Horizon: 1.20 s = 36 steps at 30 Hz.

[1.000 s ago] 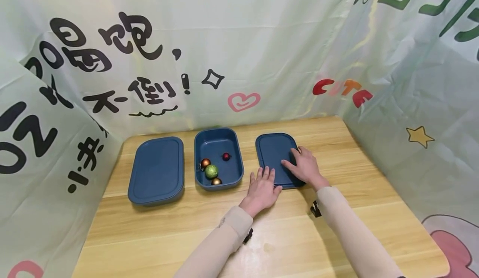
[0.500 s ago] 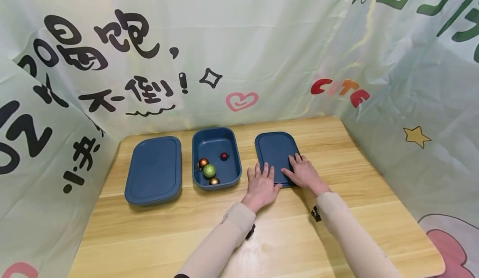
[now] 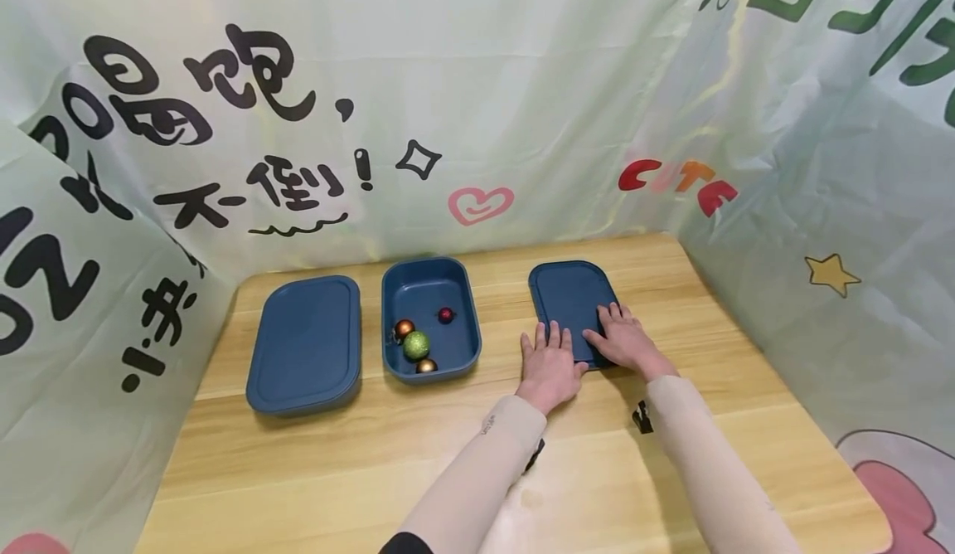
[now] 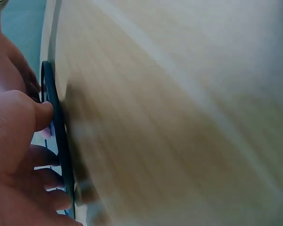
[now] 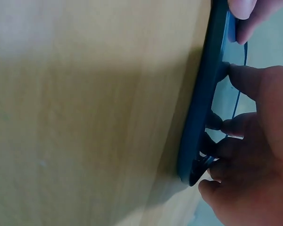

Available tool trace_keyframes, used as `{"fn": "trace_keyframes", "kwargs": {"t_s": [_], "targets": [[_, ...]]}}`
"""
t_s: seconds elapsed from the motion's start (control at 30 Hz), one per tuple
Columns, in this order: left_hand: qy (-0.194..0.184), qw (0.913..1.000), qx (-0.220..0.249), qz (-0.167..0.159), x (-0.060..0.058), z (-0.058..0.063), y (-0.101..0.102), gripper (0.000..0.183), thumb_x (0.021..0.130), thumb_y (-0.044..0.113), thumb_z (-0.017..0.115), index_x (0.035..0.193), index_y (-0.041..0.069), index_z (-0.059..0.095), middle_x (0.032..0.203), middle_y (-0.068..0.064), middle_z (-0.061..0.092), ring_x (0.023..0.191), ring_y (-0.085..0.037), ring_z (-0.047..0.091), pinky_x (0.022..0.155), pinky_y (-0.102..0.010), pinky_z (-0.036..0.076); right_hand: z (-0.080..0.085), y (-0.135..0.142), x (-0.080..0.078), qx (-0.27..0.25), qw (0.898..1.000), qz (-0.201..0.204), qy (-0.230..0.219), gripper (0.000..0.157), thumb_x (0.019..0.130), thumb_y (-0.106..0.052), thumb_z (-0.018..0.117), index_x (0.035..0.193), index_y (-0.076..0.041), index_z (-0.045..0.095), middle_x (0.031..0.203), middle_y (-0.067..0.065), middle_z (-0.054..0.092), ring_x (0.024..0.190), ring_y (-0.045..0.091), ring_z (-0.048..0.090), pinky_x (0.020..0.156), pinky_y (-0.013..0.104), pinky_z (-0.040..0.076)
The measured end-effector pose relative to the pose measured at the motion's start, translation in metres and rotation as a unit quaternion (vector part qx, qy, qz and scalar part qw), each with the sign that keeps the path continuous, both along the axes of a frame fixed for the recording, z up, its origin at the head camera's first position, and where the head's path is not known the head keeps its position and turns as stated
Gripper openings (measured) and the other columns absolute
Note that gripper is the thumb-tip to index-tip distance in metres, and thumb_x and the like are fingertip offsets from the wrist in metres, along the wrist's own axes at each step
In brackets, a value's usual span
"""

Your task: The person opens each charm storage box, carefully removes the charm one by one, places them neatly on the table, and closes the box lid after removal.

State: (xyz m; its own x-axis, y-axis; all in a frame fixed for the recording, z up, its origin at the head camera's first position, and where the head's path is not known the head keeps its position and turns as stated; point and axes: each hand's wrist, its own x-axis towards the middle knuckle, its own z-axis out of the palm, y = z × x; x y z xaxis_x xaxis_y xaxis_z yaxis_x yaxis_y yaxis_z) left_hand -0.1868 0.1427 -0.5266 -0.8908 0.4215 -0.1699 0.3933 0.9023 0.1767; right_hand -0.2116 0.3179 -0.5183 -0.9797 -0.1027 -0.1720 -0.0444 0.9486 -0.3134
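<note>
A dark blue lid [image 3: 573,295] lies flat on the table towards the right. My left hand [image 3: 552,373] rests over its near left corner, fingers spread and pointing away. On the lid's near right side lies my right hand [image 3: 630,345], its fingers extended and touching the surface. Seen from the left wrist, the thumb of the left hand [image 4: 12,136] meets the rim of the lid [image 4: 61,136]. In the right wrist view the fingertips of the right hand [image 5: 262,141] touch the top of the lid [image 5: 198,113].
Left of the lid stands an open blue box [image 3: 440,376] holding a green glitter bauble [image 3: 416,346], a copper bauble [image 3: 404,328], a gold bauble [image 3: 427,366] and a small red bauble [image 3: 445,315]. A lidded blue box [image 3: 304,338] is farther left. Printed cloth [image 3: 552,148] surrounds the table [image 3: 298,471].
The lid has shifted to the right, away from the open box, with both hands on it. My right hand has come down from the lid's right edge towards its near side.
</note>
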Motion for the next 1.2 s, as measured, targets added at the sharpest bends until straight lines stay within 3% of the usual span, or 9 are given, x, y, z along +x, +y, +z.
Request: {"fn": "trace_keyframes", "kwargs": {"t_s": [0.43,0.8,1.0,1.2], "targets": [[-0.005,0.9995,-0.029,0.01,-0.004,-0.003,0.024,0.072,0.107,0.063,0.043,0.168,0.026,0.031,0.176,0.0,0.026,0.164,-0.027,0.022,0.13,-0.054,0.025,0.003,0.019,-0.008,-0.022,0.999,-0.006,-0.029,0.076,0.108,-0.032,0.052,0.154,0.023,0.027,0.16,0.05,0.018,0.151,0.067,0.014,0.122,0.074,0.02],[-0.014,0.9991,-0.033,0.024,-0.014,0.004,0.029,0.073,0.106,0.064,0.044,0.168,0.027,0.031,0.176,0.002,0.026,0.164,-0.024,0.023,0.129,-0.053,0.026,0.006,0.023,-0.018,-0.046,0.998,-0.015,-0.039,0.079,0.107,-0.032,0.052,0.156,0.022,0.022,0.162,0.049,0.012,0.153,0.065,0.008,0.124,0.071,0.02],[-0.029,0.9995,-0.009,-0.008,-0.019,0.005,0.028,0.072,0.108,0.061,0.043,0.169,0.025,0.028,0.177,-0.002,0.023,0.165,-0.027,0.019,0.131,-0.053,0.023,0.007,0.028,-0.018,-0.043,0.999,-0.014,-0.025,0.077,0.108,-0.031,0.052,0.155,0.023,0.024,0.162,0.05,0.013,0.152,0.066,0.01,0.124,0.072,0.019],[0.01,0.9984,0.027,-0.05,-0.027,0.011,0.019,0.068,0.11,0.051,0.048,0.168,0.021,0.03,0.173,-0.014,0.031,0.162,-0.031,0.028,0.129,-0.046,0.029,0.008,0.034,-0.017,-0.049,0.999,-0.012,-0.007,0.078,0.108,-0.033,0.053,0.155,0.022,0.026,0.161,0.05,0.016,0.152,0.066,0.012,0.123,0.073,0.021]]}}
